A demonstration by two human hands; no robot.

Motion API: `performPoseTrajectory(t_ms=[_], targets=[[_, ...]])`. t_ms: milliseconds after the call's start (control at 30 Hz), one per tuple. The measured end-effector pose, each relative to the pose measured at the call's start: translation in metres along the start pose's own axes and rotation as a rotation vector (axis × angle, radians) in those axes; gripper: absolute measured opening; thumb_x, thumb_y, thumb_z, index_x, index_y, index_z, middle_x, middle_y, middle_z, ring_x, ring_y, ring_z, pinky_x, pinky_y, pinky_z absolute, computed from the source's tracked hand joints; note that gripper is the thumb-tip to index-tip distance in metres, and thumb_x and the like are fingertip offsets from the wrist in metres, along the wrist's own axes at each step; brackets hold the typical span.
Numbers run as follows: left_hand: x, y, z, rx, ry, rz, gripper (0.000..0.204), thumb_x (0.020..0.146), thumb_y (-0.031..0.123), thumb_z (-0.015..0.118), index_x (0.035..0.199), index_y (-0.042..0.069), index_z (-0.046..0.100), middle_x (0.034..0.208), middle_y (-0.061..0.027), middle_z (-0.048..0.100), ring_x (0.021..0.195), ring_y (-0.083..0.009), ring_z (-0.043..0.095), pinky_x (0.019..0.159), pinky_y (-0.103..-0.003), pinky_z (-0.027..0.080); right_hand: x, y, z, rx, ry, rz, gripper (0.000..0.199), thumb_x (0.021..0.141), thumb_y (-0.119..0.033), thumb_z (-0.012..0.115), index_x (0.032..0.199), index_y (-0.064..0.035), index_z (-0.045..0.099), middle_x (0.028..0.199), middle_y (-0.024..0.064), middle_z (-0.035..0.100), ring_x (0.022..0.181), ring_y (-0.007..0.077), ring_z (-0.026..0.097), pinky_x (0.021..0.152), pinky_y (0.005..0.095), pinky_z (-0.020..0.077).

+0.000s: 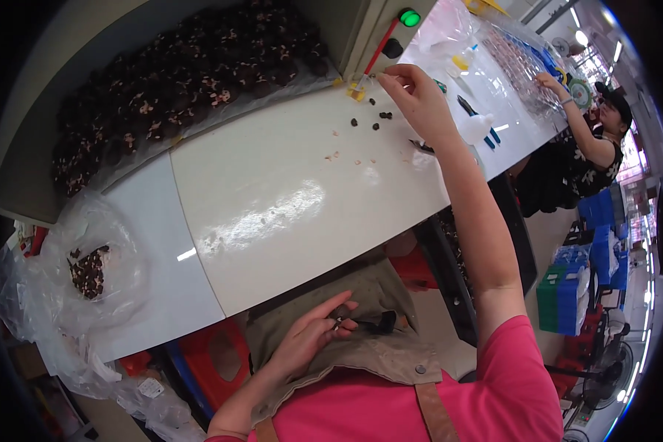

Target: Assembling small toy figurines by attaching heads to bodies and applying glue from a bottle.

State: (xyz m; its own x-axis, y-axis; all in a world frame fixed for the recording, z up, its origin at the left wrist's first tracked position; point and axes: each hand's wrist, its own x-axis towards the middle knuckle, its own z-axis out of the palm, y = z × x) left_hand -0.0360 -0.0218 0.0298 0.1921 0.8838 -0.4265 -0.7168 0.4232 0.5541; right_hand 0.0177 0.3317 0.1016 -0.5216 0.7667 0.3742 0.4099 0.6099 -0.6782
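Pinched lightly, the right hand (416,96) holds something small above the dark bits (368,120) on the table (287,191); left hand (313,335) grips scissors (368,324) below the table edge; a loose pinch could scatter pieces.

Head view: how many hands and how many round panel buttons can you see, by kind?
Wearer's hands: 2 (left hand, right hand)
Co-worker's hand in sight: 1
Green button: 1
Black button: 1
Total: 5
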Motion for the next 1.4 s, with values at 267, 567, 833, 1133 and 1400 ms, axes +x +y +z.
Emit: performPoseTrajectory(t_ms=[267,567,833,1133,1400], targets=[[-0.014,0.007,-0.013,-0.021,-0.030,0.022,0.051,0.090,0.004,0.028,0.141,-0.002,0.025,0.136,-0.0156,0.037,0.112,-0.0210,0.049,0.097,-0.032,0.040,0.012,-0.033,0.034,0.094,0.005,0.249,0.040,0.085,-0.036,0.062,0.104,-0.0005,0.061,0.082,0.0002,0.058,0.073,0.0063,0.048,0.065,0.0209,0.0392],[-0.019,0.004,-0.013,-0.056,-0.021,0.029,0.051,0.090,0.003,0.029,0.140,-0.003,0.025,0.136,-0.0179,0.038,0.115,-0.0247,0.049,0.101,-0.033,0.040,0.007,-0.024,0.038,0.250,0.088,0.110,0.037,0.086,-0.034,0.063,0.104,-0.0019,0.061,0.085,-0.0002,0.061,0.073,0.0062,0.049,0.066,0.0206,0.0388],[-0.014,-0.017,-0.017,-0.133,-0.049,0.040,0.053,0.092,0.002,0.033,0.143,-0.001,0.020,0.139,-0.0148,0.034,0.125,-0.0255,0.042,0.103,-0.032,0.036,-0.020,-0.016,0.023,0.488,0.214,-0.118,0.029,0.089,-0.025,0.060,0.102,0.0001,0.060,0.089,0.0016,0.061,0.078,0.0075,0.051,0.068,0.0223,0.0401],[0.016,-0.054,-0.028,0.086,0.067,0.074,0.054,0.091,-0.001,0.051,0.140,0.001,0.028,0.137,-0.0127,0.039,0.123,-0.0235,0.045,0.099,-0.028,0.041,-0.220,-0.032,-0.012,0.583,-0.172,0.107,0.015,0.090,-0.011,0.054,0.098,0.0014,0.056,0.091,0.0066,0.058,0.076,0.0106,0.052,0.067,0.0227,0.0414],[0.032,-0.064,-0.023,0.094,0.094,0.025,0.053,0.090,-0.002,0.052,0.138,0.001,0.032,0.131,-0.0113,0.044,0.119,-0.0188,0.049,0.098,-0.026,0.040,-0.292,-0.002,0.003,0.494,-0.440,0.090,0.014,0.081,0.001,0.058,0.095,0.0007,0.056,0.087,0.0098,0.058,0.076,0.0174,0.056,0.067,0.0269,0.0440]])
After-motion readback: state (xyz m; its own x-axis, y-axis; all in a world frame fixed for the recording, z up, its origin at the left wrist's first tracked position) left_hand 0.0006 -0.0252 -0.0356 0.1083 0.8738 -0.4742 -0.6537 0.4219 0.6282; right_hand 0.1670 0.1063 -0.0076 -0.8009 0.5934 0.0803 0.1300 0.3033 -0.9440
